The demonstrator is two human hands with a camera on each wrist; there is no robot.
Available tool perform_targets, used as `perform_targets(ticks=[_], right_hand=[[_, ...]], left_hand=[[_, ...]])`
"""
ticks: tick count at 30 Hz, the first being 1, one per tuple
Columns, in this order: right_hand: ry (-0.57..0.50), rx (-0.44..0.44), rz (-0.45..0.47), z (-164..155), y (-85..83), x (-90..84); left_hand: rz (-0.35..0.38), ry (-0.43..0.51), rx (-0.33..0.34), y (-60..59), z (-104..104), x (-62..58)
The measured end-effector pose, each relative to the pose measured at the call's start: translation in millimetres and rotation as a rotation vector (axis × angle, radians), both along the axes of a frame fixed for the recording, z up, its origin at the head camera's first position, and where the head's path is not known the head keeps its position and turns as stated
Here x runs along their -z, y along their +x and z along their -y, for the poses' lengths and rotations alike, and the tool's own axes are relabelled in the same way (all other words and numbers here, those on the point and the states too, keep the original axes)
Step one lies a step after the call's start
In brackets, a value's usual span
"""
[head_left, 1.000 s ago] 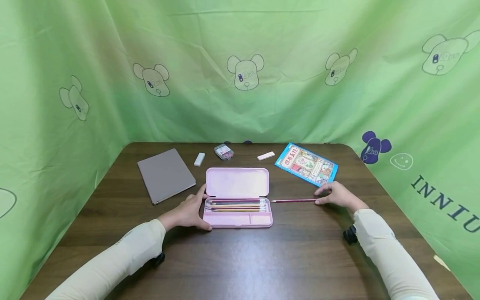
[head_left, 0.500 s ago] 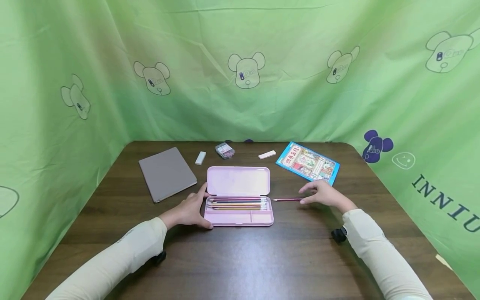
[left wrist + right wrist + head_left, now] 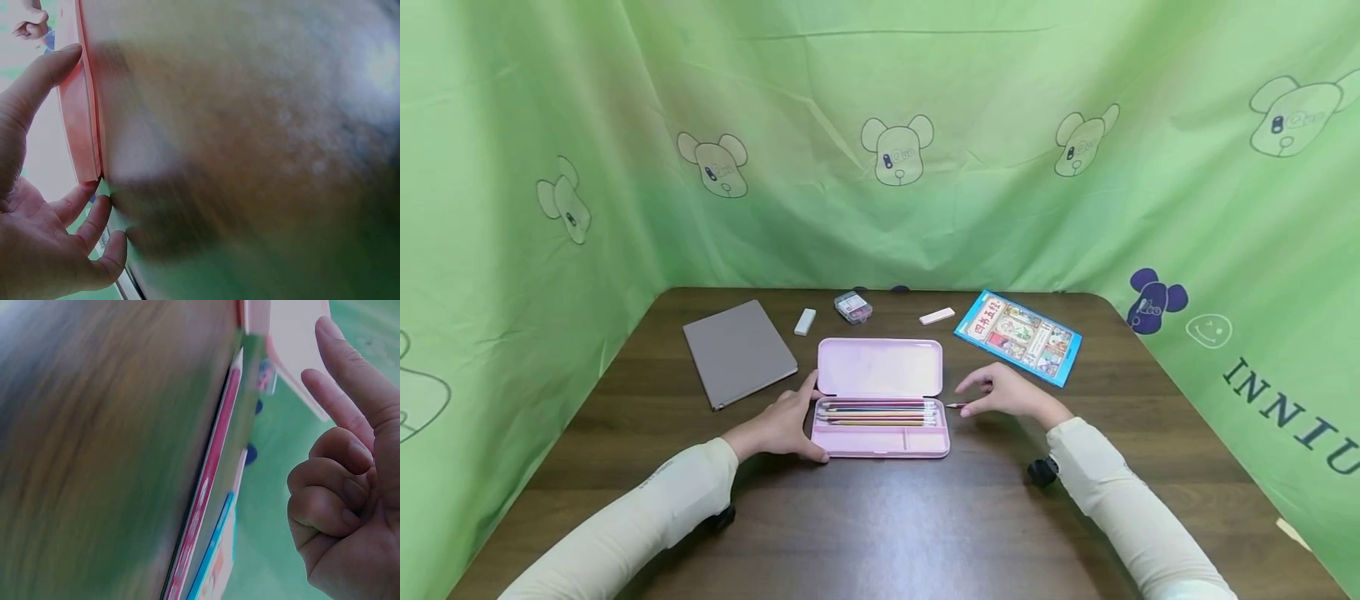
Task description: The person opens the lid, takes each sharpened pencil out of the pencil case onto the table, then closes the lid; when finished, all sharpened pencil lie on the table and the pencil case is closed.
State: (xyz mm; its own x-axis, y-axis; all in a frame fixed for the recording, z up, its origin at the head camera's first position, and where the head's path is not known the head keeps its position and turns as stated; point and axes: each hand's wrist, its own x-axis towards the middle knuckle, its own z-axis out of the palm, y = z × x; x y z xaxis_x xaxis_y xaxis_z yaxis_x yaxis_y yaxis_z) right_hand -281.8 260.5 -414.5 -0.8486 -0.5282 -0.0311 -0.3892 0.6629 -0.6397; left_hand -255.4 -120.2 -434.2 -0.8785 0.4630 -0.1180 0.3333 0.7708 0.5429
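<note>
A dark wooden table (image 3: 880, 517) sits inside a tent of green cloth printed with cartoon bears. At its middle lies an open pink pencil case (image 3: 880, 398), lid folded back, with a row of pencils in its tray. The left hand (image 3: 784, 427) rests against the case's left end, thumb along the front corner and fingers loosely spread on the edge, steadying it rather than clasping it. The right hand (image 3: 1003, 393) hovers just right of the case with its fingers partly curled; a red pencil (image 3: 209, 475) lies on the table under it, only its tip showing in the head view, and I cannot tell whether the fingers touch it. A second ago this hand was farther right at the pencil's far end; it has slid left along the shaft, so the pencil looks about to be picked up. Behind lie a grey notebook (image 3: 739, 351), two white erasers, a small clear box and a blue picture book (image 3: 1019, 336).
</note>
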Motion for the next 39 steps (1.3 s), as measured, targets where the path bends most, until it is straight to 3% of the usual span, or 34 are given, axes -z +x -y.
perform_targets(ticks=[12,26,33,39], right_hand=[[0.026,-0.083,0.008,39,-7.5,6.2],[0.130,-0.132,-0.004,58,-8.8,10.6],[0.090,-0.133,0.021,58,-7.8,9.3],[0.035,-0.105,-0.026,47,-8.0,9.1]], left_hand=[[0.009,-0.016,-0.017,0.5,-2,-0.4],[0.015,-0.013,-0.015,-1.8,0,-0.8],[0.011,-0.010,-0.010,-2.5,0,-1.0],[0.012,-0.016,-0.008,-2.5,0,0.6]])
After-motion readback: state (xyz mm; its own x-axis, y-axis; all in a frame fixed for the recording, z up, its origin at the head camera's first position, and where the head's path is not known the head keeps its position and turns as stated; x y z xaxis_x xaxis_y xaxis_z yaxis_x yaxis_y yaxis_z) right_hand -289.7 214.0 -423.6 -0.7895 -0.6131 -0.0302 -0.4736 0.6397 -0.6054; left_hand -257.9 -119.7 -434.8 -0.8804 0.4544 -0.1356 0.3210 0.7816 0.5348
